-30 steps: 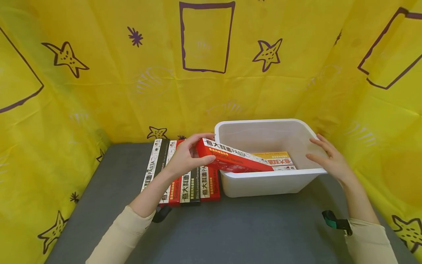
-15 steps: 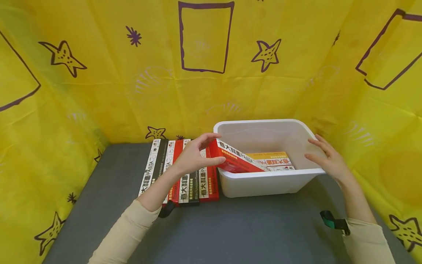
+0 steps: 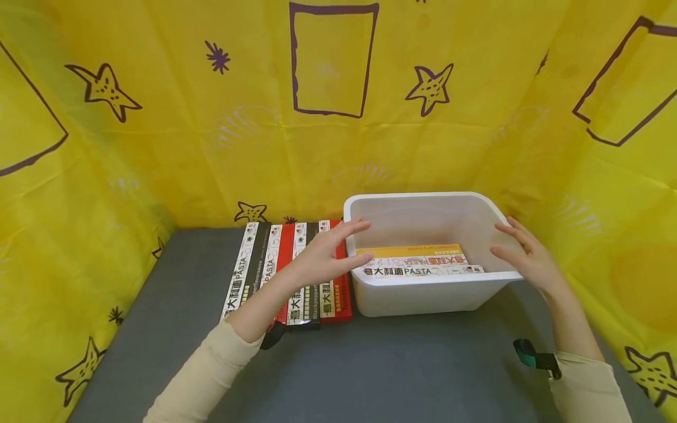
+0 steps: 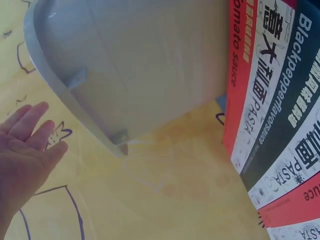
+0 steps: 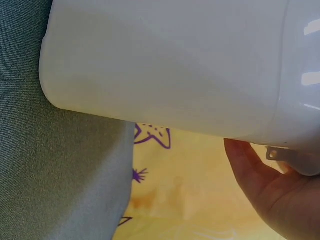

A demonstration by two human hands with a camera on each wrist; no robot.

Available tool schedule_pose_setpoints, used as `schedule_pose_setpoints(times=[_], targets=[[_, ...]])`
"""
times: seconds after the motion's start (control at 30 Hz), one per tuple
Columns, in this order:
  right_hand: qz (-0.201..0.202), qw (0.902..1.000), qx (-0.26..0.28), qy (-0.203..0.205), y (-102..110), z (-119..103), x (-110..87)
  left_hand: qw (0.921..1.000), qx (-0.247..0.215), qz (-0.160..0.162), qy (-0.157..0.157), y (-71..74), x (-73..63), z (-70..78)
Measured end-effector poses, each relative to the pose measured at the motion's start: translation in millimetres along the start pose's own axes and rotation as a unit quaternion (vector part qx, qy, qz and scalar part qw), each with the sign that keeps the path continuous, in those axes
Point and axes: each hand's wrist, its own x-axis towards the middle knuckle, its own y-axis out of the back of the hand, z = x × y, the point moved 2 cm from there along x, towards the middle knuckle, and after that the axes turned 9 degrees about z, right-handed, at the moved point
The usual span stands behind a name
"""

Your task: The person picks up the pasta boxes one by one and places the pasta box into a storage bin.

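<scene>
In the head view, my left hand is over the left rim of a white plastic bin, fingers and thumb spread, holding nothing. Just below it, a pasta box lies along the front inside the bin, white printed side up. Behind that box are another white-sided pasta box and one with a yellow side. My right hand holds the bin's right rim, thumb and a finger reaching over it. From the right wrist, part of that hand shows against the outer wall, under the rim.
Several pasta boxes, such as a red one and a black one, lie side by side on the grey table, left of the bin. A yellow patterned cloth rises behind and at both sides.
The tilted red tomato sauce pasta box has gone down flat into the bin's front. My left hand has let go of it and spread its fingers. My right hand has stayed at the rim.
</scene>
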Motion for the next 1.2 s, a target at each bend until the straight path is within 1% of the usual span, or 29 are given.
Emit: schedule_pose_setpoints(times=[0.1,0.23,0.3,0.37,0.43,0.53,0.7,0.8,0.93,1.03,1.2], targets=[[0.0,1.0,0.008,0.0,-1,1,0.6,0.9998,-0.013,0.012,-0.001,3.3,-4.4,0.0],[0.0,0.9999,0.013,-0.003,-2,2,1.2,0.9984,-0.038,0.04,-0.005,8.7,-9.8,-1.5],[-0.002,0.9999,0.01,-0.006,-1,2,0.9,0.9966,-0.063,0.053,-0.004,11.1,-12.1,-3.0],[-0.003,0.9999,0.008,-0.007,-1,2,0.8,0.9934,-0.096,0.062,0.003,13.1,-14.6,-5.4],[-0.005,0.9999,0.009,-0.009,-1,2,0.8,0.9876,-0.14,0.069,0.016,15.2,-17.0,-8.2],[-0.007,0.9999,0.01,-0.011,-1,2,1.0,0.9757,-0.2,0.079,0.044,18.2,-21.0,-13.4],[-0.008,0.9998,0.012,-0.012,-1,2,1.0,0.9569,-0.259,0.102,0.082,25.0,-29.2,-25.2],[-0.006,0.9999,0.012,-0.01,-1,4,1.1,0.9485,-0.27,0.128,0.104,30.3,-35.2,-33.2],[0.001,0.9999,0.008,-0.006,-1,5,1.5,0.9335,-0.284,0.162,0.147,36.7,-44.4,-44.7],[0.002,1.0,0.006,-0.008,-1,4,1.6,0.9229,-0.293,0.176,0.177,40.6,-51.7,-52.1],[-0.002,0.9999,0.006,-0.012,-1,3,1.3,0.9117,-0.292,0.196,0.213,46.9,-65.9,-63.2]])
